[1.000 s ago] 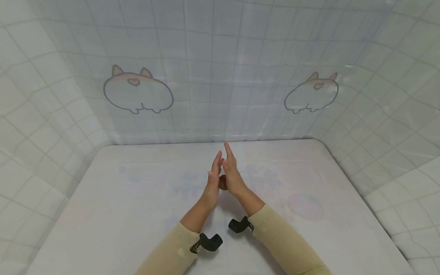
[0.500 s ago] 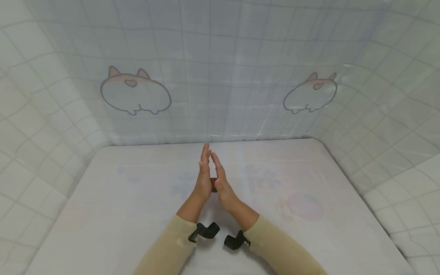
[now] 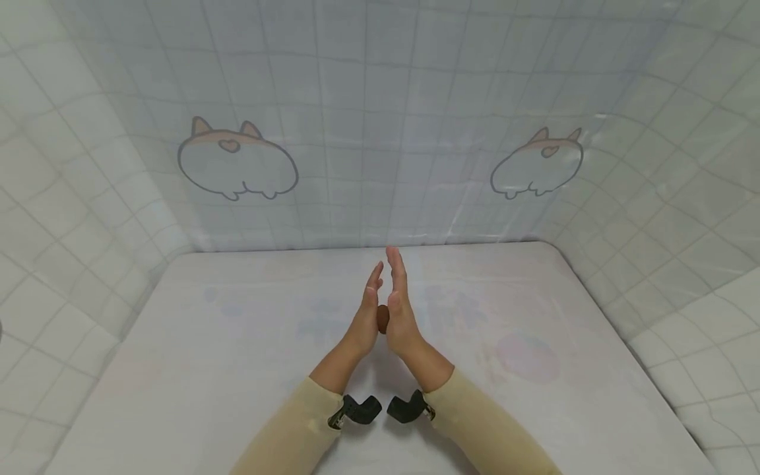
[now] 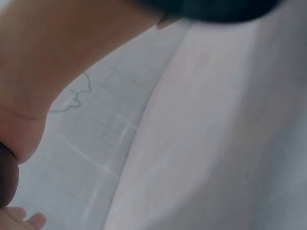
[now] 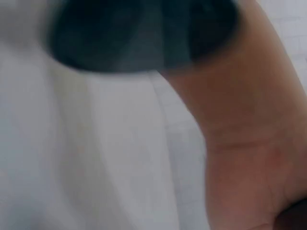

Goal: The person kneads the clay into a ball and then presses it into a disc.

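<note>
A small brown rounded lump sits between my two palms in the head view; its material cannot be told. My left hand lies flat against its left side, fingers straight and pointing away from me. On the other side my right hand presses it with a flat palm, its fingertips reaching farther forward than the left ones. Both hands are held above the table. Part of the brown lump shows at the left edge of the left wrist view. Only a dark corner of the lump appears in the right wrist view.
Under the hands is a table with a pale, faintly patterned cover. A gridded sheet with cartoon animal drawings hangs behind it, and similar sheets flank both sides. Black wrist cameras stick out from the beige sleeves.
My palms slide back and forth against each other with the lump between them. Half a second ago the left fingertips were farther forward; now the right ones are, and both hands sit farther right.
</note>
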`<action>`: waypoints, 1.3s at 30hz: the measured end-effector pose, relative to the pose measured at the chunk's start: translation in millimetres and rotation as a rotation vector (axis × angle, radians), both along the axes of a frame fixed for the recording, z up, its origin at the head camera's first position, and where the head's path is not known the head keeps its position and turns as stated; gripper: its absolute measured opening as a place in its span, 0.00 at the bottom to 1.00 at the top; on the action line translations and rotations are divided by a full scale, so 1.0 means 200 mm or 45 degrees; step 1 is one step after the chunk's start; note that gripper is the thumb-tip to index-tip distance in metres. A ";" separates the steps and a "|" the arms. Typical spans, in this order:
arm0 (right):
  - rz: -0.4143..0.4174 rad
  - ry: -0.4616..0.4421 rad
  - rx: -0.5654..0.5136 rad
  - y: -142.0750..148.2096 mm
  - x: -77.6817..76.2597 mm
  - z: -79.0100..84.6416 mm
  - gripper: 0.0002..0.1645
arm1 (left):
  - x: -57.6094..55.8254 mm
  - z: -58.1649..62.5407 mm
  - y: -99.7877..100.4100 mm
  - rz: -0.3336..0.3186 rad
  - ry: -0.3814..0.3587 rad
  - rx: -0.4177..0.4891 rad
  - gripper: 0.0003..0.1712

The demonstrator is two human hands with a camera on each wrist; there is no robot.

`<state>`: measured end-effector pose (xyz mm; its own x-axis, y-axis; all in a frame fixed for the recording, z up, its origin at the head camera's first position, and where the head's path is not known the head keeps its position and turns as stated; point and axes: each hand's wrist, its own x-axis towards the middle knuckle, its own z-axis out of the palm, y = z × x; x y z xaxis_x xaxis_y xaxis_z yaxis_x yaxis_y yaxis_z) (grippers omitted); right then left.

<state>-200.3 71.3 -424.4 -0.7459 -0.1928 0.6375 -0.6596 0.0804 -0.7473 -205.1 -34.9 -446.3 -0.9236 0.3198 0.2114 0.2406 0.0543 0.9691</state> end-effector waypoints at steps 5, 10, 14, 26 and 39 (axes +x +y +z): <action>-0.075 -0.076 0.000 0.02 -0.04 0.04 0.59 | 0.03 0.01 0.01 -0.085 0.037 0.023 0.44; -0.132 -0.170 0.044 0.04 -0.10 0.05 0.61 | 0.05 0.02 0.00 -0.217 0.063 0.133 0.51; -0.130 -0.237 0.082 0.06 -0.14 0.02 0.62 | 0.05 0.03 0.00 -0.299 0.065 0.262 0.53; 0.207 -0.554 0.043 0.06 -0.14 -0.08 0.62 | 0.06 0.08 0.00 -0.147 0.235 0.366 0.52; 0.238 -0.074 0.099 0.00 -0.04 -0.07 0.56 | -0.05 0.10 -0.02 0.109 0.261 0.227 0.59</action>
<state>-208.8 71.3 -439.3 -0.7276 -0.3782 0.5724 -0.6243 0.0192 -0.7809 -215.5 -39.5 -427.3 -0.8778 0.1834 0.4425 0.4345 -0.0840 0.8968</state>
